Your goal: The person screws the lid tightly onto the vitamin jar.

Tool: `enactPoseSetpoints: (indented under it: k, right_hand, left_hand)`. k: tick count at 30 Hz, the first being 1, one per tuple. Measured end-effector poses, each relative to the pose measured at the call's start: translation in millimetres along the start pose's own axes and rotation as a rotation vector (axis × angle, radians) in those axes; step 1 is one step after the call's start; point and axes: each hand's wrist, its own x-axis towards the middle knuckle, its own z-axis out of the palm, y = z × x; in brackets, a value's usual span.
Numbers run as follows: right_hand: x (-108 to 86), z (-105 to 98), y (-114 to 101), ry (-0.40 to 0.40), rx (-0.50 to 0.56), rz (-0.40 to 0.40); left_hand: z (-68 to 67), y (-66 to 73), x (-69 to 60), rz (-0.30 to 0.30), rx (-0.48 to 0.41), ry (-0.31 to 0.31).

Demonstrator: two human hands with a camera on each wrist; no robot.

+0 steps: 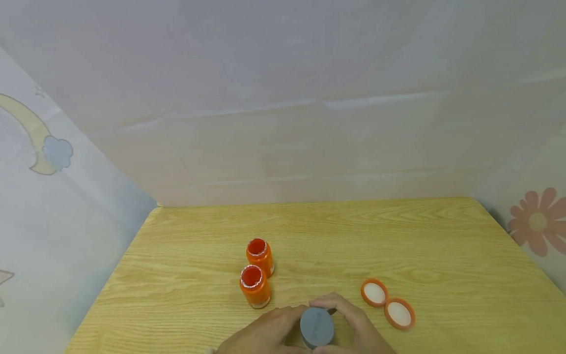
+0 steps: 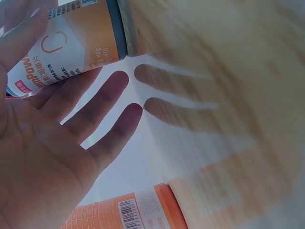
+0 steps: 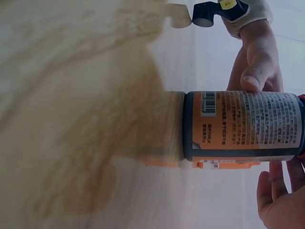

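Wood-grain table (image 1: 155, 285), pale backdrop (image 1: 283, 123): grey-lidded bottle (image 3: 238, 126), upright

Bottle base rests on the wood, at the near edge of the head view; grey lid (image 1: 317, 325) uppermost. Left hand (image 1: 265, 332): thumb and finger about the bottle, lower fingers splayed wide. Right hand (image 1: 357, 322): thumb and forefinger curled round the lid's edge. Grip force: cannot tell.

Judgement: step looks like work on the lid. Best done with left steadying the body lower down, base flat; right gripping the rim evenly, turning level, no tilt.

Outward: front orange bottle (image 1: 257, 293) near left hand, uncapped; keep knuckles off it. Rear orange bottle (image 1: 260, 259) just behind, also uncapped. Right of right hand, two orange caps (image 1: 399, 313), touching, white insides up.
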Motion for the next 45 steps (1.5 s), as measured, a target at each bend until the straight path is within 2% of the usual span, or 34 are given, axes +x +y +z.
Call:
enactPoseSetpoints:
  k: [4, 9, 16, 20, 25, 30, 36, 40, 45]
  right_hand:
    - [0.5, 6, 3, 0.057, 0.041, -0.026]
    - [1.0, 11, 6, 0.107, 0.022, -0.056]
    - [0.2, 7, 6, 0.048, -0.064, -0.047]
    - [-0.8, 4, 4, 0.023, -0.093, -0.057]
    - [-1.3, 4, 2, 0.034, -0.055, -0.047]
    - [-1.6, 8, 1, 0.067, 0.013, -0.028]
    - [-0.7, 14, 2, 0.111, -0.011, 0.009]
    - [0.9, 13, 3, 0.104, -0.015, -0.009]
    - [2.4, 6, 4, 0.043, -0.048, -0.035]
  left_hand:
    - [-0.2, -0.1, -0.1, -0.016, -0.024, -0.002]
    - [0.4, -0.4, -0.3, -0.013, -0.037, 0.013]
    - [-0.2, -0.1, -0.1, -0.013, 0.024, 0.013]
    - [-0.3, 1.2, -1.0, -0.037, -0.008, 0.006]
    - [-0.3, 2.7, -1.1, -0.066, -0.053, -0.005]
    - [0.7, 2.5, -1.0, -0.036, -0.028, 0.012]
    - [-0.2, 3.6, -1.5, -0.040, -0.006, 0.012]
    - [-0.8, 3.7, -1.0, -0.036, 0.006, 0.010]
    - [-2.1, 1.9, -0.3, -0.017, 0.018, 0.001]
